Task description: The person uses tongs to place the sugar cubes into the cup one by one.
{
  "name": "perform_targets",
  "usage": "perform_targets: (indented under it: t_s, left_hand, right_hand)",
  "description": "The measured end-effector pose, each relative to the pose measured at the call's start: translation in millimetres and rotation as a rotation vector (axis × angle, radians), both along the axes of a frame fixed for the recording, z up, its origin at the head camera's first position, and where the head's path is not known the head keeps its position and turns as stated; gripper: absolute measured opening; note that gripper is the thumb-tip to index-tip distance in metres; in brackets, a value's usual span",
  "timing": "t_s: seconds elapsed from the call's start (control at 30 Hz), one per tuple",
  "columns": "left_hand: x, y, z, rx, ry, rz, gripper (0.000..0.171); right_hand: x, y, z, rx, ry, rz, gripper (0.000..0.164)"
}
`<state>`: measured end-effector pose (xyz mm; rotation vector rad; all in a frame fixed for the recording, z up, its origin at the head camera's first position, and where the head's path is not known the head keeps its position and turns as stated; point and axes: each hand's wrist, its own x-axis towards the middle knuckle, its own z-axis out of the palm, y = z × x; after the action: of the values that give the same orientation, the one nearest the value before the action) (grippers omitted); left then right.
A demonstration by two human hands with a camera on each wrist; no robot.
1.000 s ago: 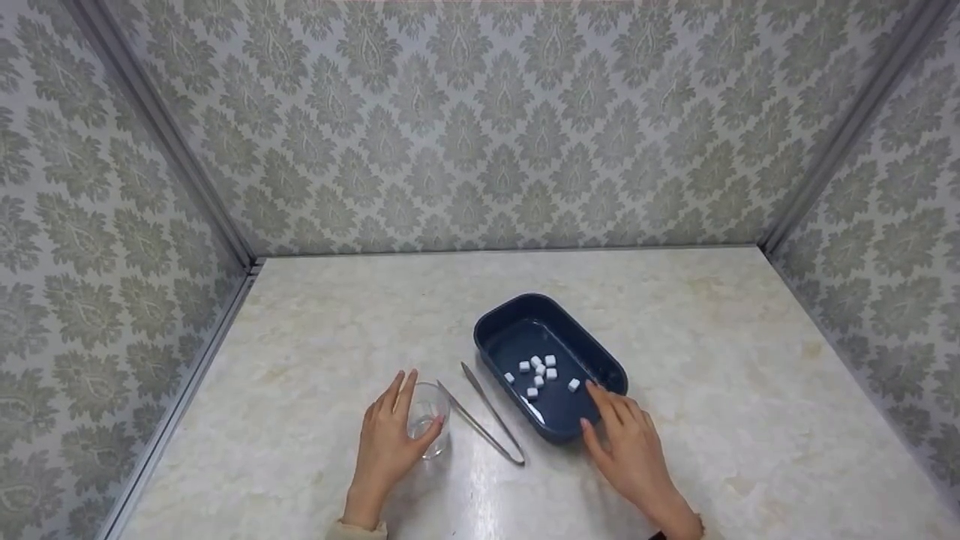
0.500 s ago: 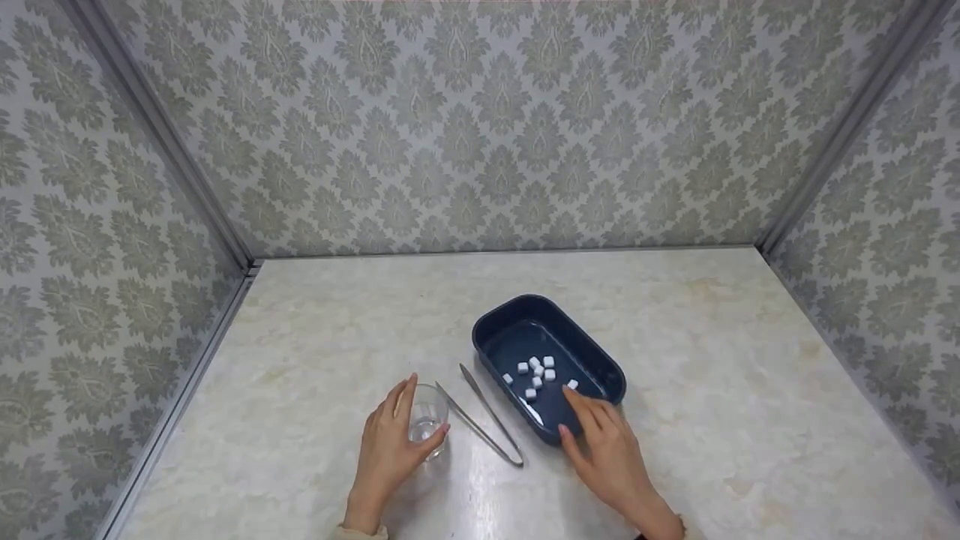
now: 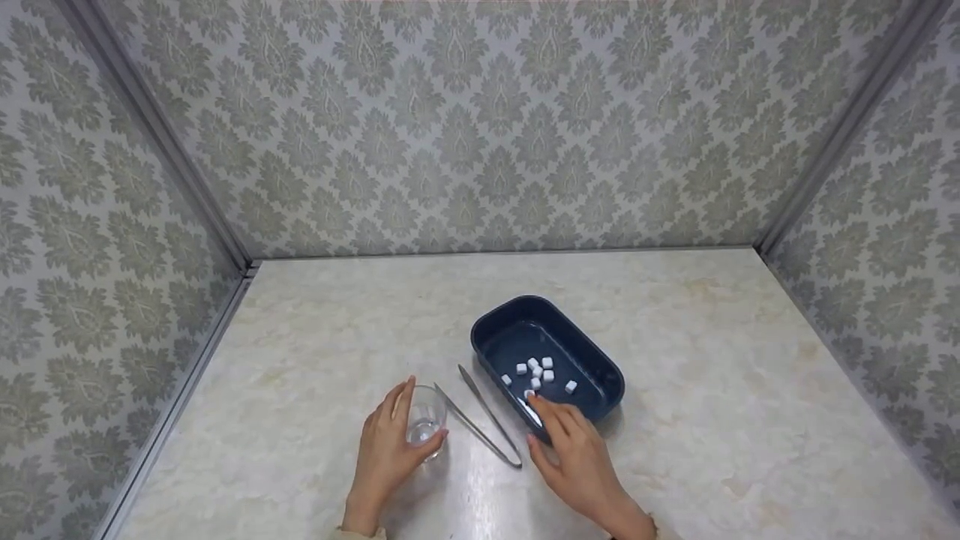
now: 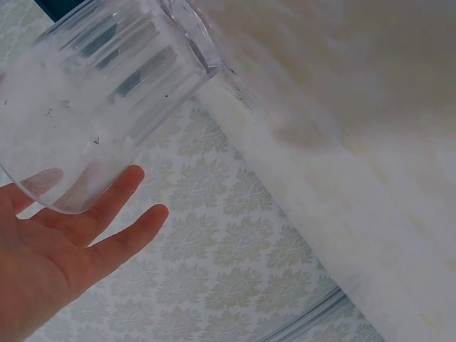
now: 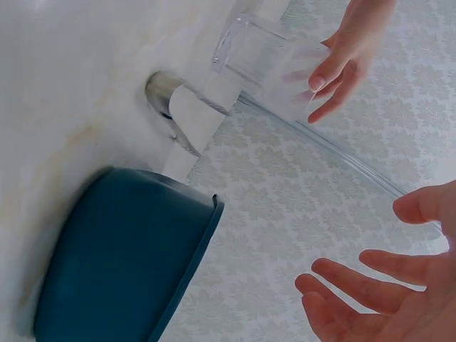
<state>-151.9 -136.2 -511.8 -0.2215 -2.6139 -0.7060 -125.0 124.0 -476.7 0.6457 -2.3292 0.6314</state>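
A clear glass [image 3: 426,420] stands on the table, and my left hand [image 3: 386,442] holds it with the thumb on its right and the fingers along its left side. The left wrist view shows this glass [image 4: 107,92] close up, two fingers spread off it. Over the near end of a dark blue dish [image 3: 570,337] is my right hand [image 3: 581,450], fingers loosely extended and holding nothing. Its index fingertip overlaps a white cube [image 3: 529,394]. Several more white cubes [image 3: 547,375] lie in the dish. Metal tongs [image 3: 499,450] lie between glass and dish, tips spread apart.
Patterned wall panels [image 3: 465,135] enclose the pale marbled table [image 3: 337,315] at the back and both sides. In the right wrist view, the dish's outer wall [image 5: 121,256] rises beside the tongs' bend [image 5: 162,89].
My right hand has moved left across the dish, from its right edge to its near left corner, uncovering the right-hand cube. The left hand stays at the glass.
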Motion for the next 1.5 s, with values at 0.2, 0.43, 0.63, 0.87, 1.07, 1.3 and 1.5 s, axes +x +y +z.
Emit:
perform_targets:
  t_s: [0.2,0.43,0.63,0.87,1.07,1.3,1.5]
  left_hand:
    - [-0.5,-0.6,1.1,0.019,-0.005,-0.005,0.087]
    - [-0.3,-1.2,0.9,0.007,0.01,-0.002,0.09]
    - [-0.4,-0.8,2.2,-0.002,-0.007,0.007,0.09]
    - [-1.6,-1.6,1.7,0.006,-0.001,0.009,0.091]
    - [-1.8,-1.8,0.7,0.015,-0.001,0.009,0.092]
    - [-2.6,-2.1,-0.8,0.02,0.013,0.005,0.093]
    - [-2.8,-2.4,-1.5,0.01,0.02,0.004,0.092]
  right_hand:
    - [-2.2,-8.1,1.6,-0.012,0.01,0.02,0.055]
    - [-3.9,-14.2,2.6,-0.009,0.006,0.04,0.056]
    - [-7.2,-19.9,4.6,-0.007,-0.029,0.03,0.054]
    - [-14.0,-27.6,3.4,-0.006,-0.052,0.046,0.052]
    - [-19.8,-35.0,0.4,-0.003,-0.051,0.051,0.051]
    - [-24.5,-42.0,-4.7,0.007,-0.105,0.041,0.047]
    - [-27.5,-45.4,-9.3,0.031,-0.092,0.047,0.047]
